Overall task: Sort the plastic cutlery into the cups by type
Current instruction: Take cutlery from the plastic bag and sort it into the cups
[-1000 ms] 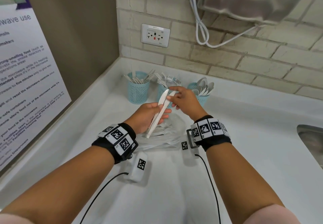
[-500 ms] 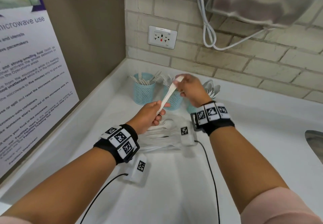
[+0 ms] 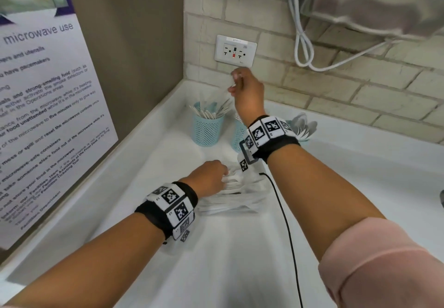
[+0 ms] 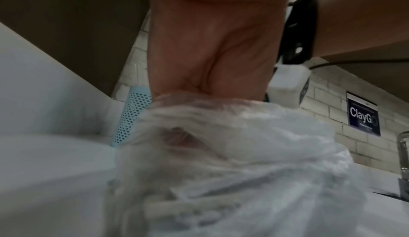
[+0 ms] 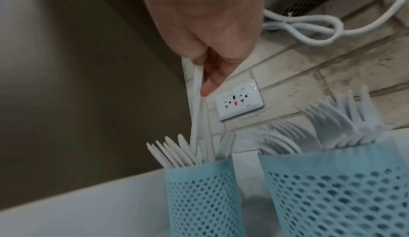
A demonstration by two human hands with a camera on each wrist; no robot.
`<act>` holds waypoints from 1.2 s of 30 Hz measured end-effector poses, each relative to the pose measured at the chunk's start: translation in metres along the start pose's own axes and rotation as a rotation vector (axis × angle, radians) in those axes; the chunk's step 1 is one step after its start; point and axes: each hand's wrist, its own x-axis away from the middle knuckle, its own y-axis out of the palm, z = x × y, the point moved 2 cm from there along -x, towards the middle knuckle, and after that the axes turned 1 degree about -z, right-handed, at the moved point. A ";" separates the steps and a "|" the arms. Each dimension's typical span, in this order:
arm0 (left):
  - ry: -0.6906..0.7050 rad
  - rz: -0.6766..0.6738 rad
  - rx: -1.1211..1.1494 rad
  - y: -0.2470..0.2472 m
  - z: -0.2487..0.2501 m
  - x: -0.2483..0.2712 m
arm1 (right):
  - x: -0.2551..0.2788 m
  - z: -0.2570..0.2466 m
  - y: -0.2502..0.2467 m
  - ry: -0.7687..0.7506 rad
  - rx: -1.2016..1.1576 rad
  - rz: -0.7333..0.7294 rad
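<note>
My right hand (image 3: 236,83) is raised over the left teal mesh cup (image 3: 207,128) and pinches two white plastic knives (image 5: 196,111). Their lower ends stand among the knives in that cup (image 5: 203,193). The fork cup (image 5: 332,191) is beside it, mostly hidden behind my right wrist in the head view. The spoon cup (image 3: 303,127) stands to the right. My left hand (image 3: 217,177) lies low on the pile of white cutlery (image 3: 230,202). Its fingers curl into the clear plastic bag (image 4: 232,135) around that pile.
The white counter (image 3: 240,259) ends at a brown side wall with a poster (image 3: 43,106) on the left. A brick back wall carries a socket (image 3: 235,49) and a looped white cord (image 3: 305,43). A black cable (image 3: 286,223) trails from my right wrist. A sink edge shows at far right.
My right hand drew the knives out of my left hand and carried them up and left over the knife cup. My left hand dropped onto the cutlery pile.
</note>
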 end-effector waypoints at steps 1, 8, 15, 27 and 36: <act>-0.002 -0.006 -0.034 0.001 0.000 -0.001 | 0.000 0.005 0.008 -0.017 0.086 -0.057; 0.014 -0.001 -0.139 0.005 -0.003 -0.005 | 0.001 0.025 0.042 -0.123 0.696 -0.378; 0.015 -0.011 -0.180 0.006 -0.003 -0.004 | 0.004 0.019 0.044 -0.115 0.887 -0.603; 0.014 -0.032 -0.233 0.009 0.002 -0.003 | 0.056 0.005 -0.063 0.390 0.611 -0.950; 0.004 0.000 -0.178 0.008 0.009 -0.008 | 0.106 0.060 -0.059 0.436 0.773 -1.042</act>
